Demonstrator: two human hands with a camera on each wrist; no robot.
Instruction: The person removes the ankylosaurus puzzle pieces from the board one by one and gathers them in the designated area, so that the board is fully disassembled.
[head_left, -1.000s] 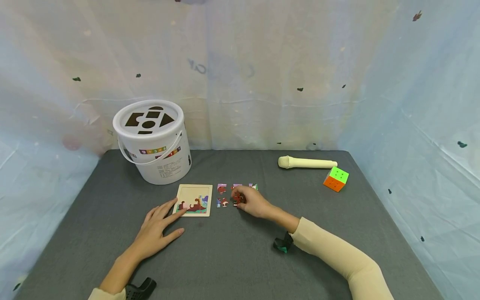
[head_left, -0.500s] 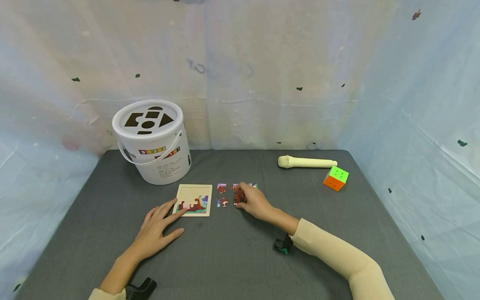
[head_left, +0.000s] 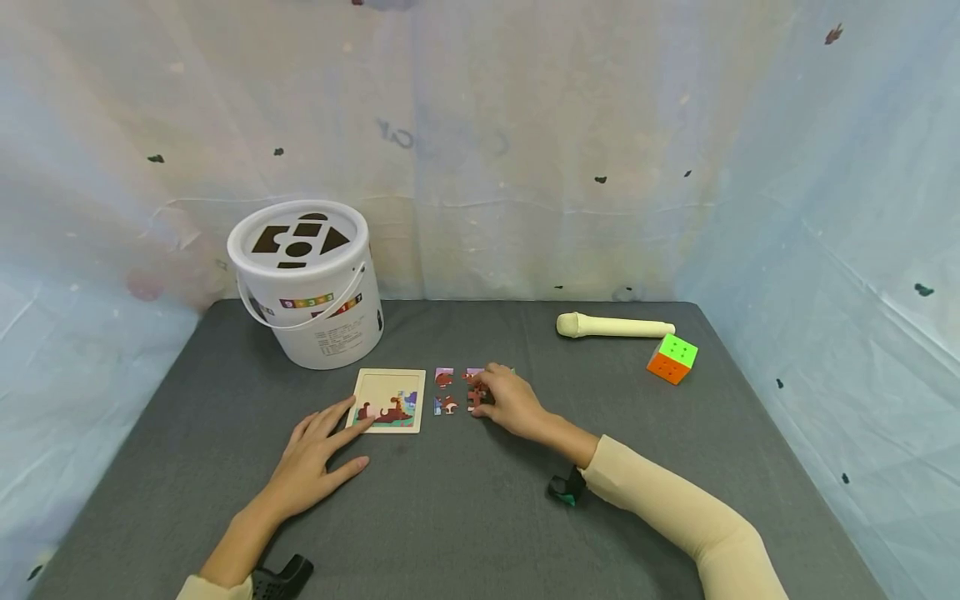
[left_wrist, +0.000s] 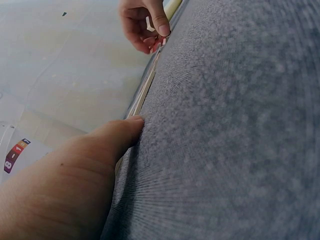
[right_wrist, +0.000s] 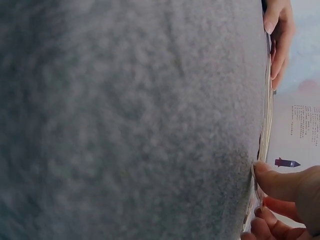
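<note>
In the head view a square wooden puzzle board (head_left: 386, 379) lies on the grey cloth, its lower part filled with a picture of a brown animal. My left hand (head_left: 303, 471) lies spread at its left, index and middle fingertips touching the board's edge and corner. To the right of the board, my right hand (head_left: 513, 404) pinches a reddish-brown puzzle piece (head_left: 476, 399) at the table between thumb and fingers. Two loose pieces lie between board and hand, an upper puzzle piece (head_left: 444, 378) and a lower puzzle piece (head_left: 446, 406). Further pieces are partly hidden behind my right hand.
A white bucket (head_left: 330, 337) with a shape-sorter lid stands behind the board, at the back left. A cream toy microphone (head_left: 618, 326) lies at the back right beside a green and orange puzzle cube (head_left: 672, 358). Plastic sheeting (head_left: 510, 167) hangs around the table.
My right hand has shifted slightly to the right among the loose pieces, its fingers drawing a little away from the lower left one. My left hand and the board stay in place.
</note>
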